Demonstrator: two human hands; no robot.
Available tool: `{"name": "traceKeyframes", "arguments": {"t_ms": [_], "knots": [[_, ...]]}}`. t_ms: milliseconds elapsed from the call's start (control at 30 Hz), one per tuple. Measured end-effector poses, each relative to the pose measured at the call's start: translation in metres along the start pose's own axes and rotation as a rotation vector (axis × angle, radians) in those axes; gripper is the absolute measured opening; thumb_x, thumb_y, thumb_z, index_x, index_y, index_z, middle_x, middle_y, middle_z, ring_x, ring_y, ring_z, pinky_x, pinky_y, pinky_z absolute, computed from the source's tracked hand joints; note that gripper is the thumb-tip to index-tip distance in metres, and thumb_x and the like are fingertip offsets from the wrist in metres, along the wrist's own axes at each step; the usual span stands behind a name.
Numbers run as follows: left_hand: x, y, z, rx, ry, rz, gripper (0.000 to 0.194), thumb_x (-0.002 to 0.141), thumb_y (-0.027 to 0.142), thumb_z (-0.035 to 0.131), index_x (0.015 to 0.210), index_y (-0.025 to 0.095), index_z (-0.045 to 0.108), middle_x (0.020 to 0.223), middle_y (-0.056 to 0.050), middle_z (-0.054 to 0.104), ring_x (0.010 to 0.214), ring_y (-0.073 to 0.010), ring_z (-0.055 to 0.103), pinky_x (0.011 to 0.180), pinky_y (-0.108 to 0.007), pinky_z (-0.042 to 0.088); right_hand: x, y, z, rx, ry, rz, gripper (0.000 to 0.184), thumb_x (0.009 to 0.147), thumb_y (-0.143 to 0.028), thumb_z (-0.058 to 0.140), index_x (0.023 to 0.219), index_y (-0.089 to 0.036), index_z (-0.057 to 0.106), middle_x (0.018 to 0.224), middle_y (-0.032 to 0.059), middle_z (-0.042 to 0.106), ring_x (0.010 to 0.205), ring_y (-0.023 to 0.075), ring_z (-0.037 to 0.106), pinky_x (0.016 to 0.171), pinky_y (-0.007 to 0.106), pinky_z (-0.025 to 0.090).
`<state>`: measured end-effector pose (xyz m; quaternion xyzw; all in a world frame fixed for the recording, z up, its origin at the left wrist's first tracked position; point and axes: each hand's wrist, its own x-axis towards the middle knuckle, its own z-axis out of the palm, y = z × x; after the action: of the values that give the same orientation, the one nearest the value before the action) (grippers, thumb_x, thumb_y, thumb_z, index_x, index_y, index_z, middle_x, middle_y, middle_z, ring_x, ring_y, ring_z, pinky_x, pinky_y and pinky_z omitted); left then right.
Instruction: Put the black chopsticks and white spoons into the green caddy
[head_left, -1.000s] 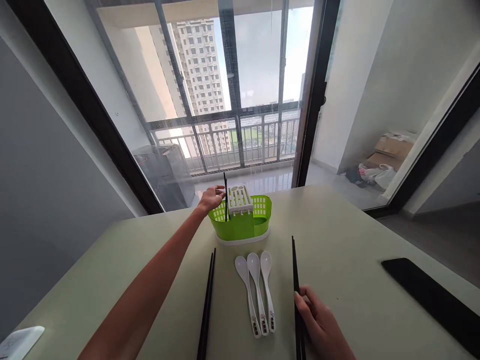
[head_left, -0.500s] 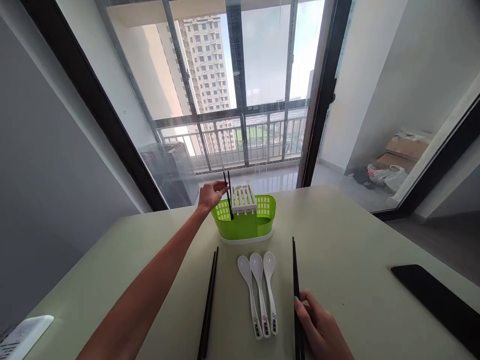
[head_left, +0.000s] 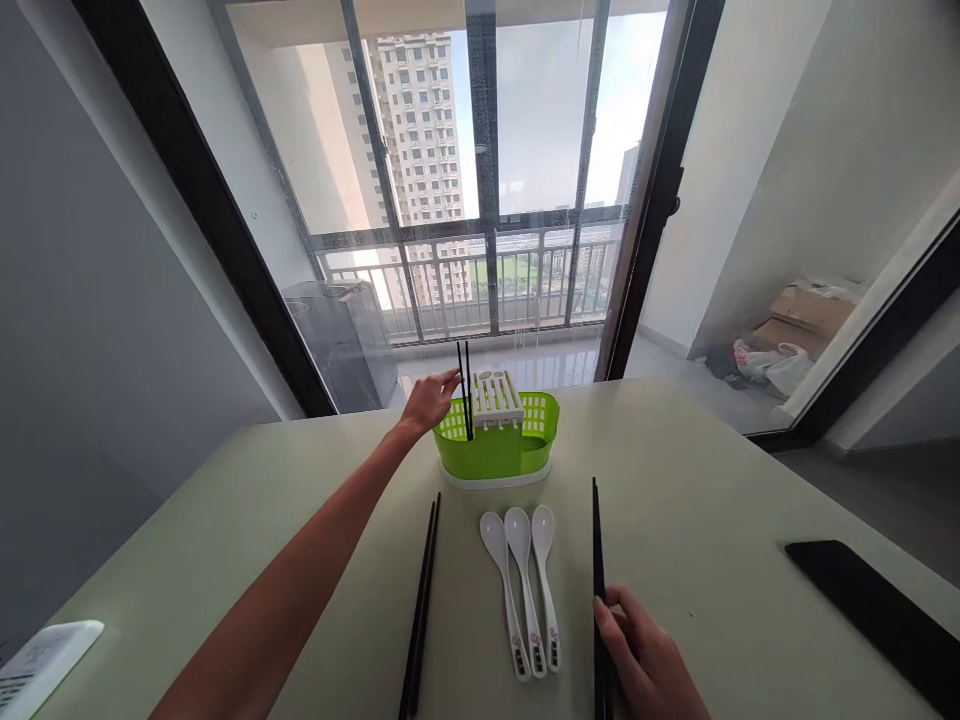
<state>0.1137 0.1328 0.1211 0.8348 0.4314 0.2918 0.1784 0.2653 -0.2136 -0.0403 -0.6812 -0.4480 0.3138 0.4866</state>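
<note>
At the green cutlery holder (head_left: 484, 462), my left hand (head_left: 433, 399) pinches two black chopsticks (head_left: 469, 410) near their upper ends. They stand nearly upright in the holder's left part, beside its white slotted rack (head_left: 496, 400). Lower right, my right hand (head_left: 641, 645) closes around a second pair of chopsticks (head_left: 598, 545) lying lengthwise on the table. Between the hands lie three white spoons (head_left: 523, 590), bowls pointing away from me. Left of the spoons, another pair of black chopsticks (head_left: 425, 605) rests on the table, touched by neither hand.
A long black flat object (head_left: 862, 600) lies on the pale table (head_left: 675, 480) at the right. A white slotted item (head_left: 52, 655) is at the left edge. Beyond the table's far edge are glass doors and a balcony, with cardboard boxes (head_left: 810, 320) and bags on the floor.
The chopsticks at the holder have spread slightly apart at their tops, with my left hand staying beside them. My right hand keeps its grip. The whole view has shifted slightly.
</note>
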Motion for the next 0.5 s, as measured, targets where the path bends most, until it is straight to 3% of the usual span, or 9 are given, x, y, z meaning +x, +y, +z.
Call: {"name": "traceKeyframes", "arguments": {"t_ms": [167, 300, 400, 500], "knots": [[-0.001, 0.001, 0.008, 0.044, -0.028, 0.022, 0.039, 0.102, 0.038, 0.048, 0.132, 0.025, 0.068, 0.136, -0.004, 0.068, 0.131, -0.0266, 0.060, 0.109, -0.032, 0.046, -0.001, -0.002, 0.001, 0.007, 0.011, 0.005, 0.053, 0.094, -0.074, 0.038, 0.083, -0.024, 0.053, 0.059, -0.0041, 0.049, 0.054, 0.0161, 0.047, 0.053, 0.025, 0.037], [-0.005, 0.000, 0.007, 0.064, 0.015, 0.042, 0.038, 0.100, 0.034, 0.051, 0.131, 0.022, 0.068, 0.135, -0.008, 0.069, 0.131, -0.0278, 0.060, 0.110, -0.035, 0.045, -0.001, -0.001, 0.000, 0.042, 0.010, 0.008, 0.051, 0.095, -0.071, 0.040, 0.084, -0.023, 0.055, 0.064, -0.0013, 0.056, 0.057, 0.0168, 0.051, 0.054, 0.025, 0.037], [-0.013, 0.002, 0.000, 0.069, 0.117, 0.055, 0.037, 0.097, 0.029, 0.053, 0.131, 0.018, 0.065, 0.132, -0.011, 0.069, 0.127, -0.0275, 0.061, 0.110, -0.037, 0.044, 0.000, 0.000, -0.001, 0.035, 0.004, 0.002, 0.051, 0.095, -0.070, 0.042, 0.083, -0.023, 0.056, 0.065, -0.0010, 0.057, 0.058, 0.0166, 0.051, 0.055, 0.025, 0.038], [-0.033, 0.014, -0.006, 0.061, 0.305, 0.064, 0.036, 0.101, 0.028, 0.043, 0.129, 0.017, 0.062, 0.132, -0.014, 0.065, 0.120, -0.0246, 0.061, 0.107, -0.037, 0.045, 0.000, 0.001, -0.004, 0.023, -0.023, -0.013, 0.051, 0.095, -0.070, 0.042, 0.084, -0.022, 0.057, 0.062, -0.0018, 0.055, 0.056, 0.0161, 0.049, 0.054, 0.025, 0.039]]}}
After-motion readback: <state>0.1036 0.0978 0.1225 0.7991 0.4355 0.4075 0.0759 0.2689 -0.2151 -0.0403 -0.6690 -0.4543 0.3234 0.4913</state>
